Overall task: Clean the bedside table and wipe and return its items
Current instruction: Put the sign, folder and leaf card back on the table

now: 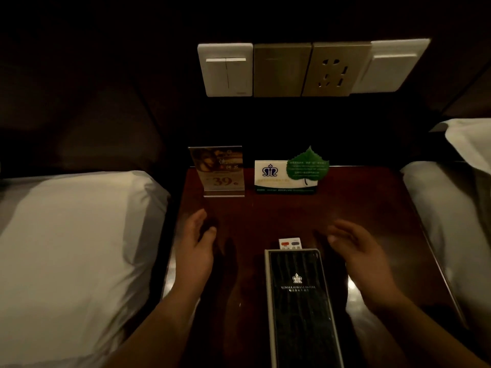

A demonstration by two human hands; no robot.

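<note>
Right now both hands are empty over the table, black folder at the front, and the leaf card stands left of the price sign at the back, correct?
One error: the head view shows the leaf card right of the price sign, not left. The rest holds: left hand and right hand are empty over the table, black folder at the front.

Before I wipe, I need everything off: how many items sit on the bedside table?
4: acrylic sign back left, leaf card beside it, black folder at front, small card peeking from behind its top edge.

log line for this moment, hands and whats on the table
left hand: open, empty | right hand: open, empty | table: black case, acrylic sign, leaf card | cloth: none seen
</note>
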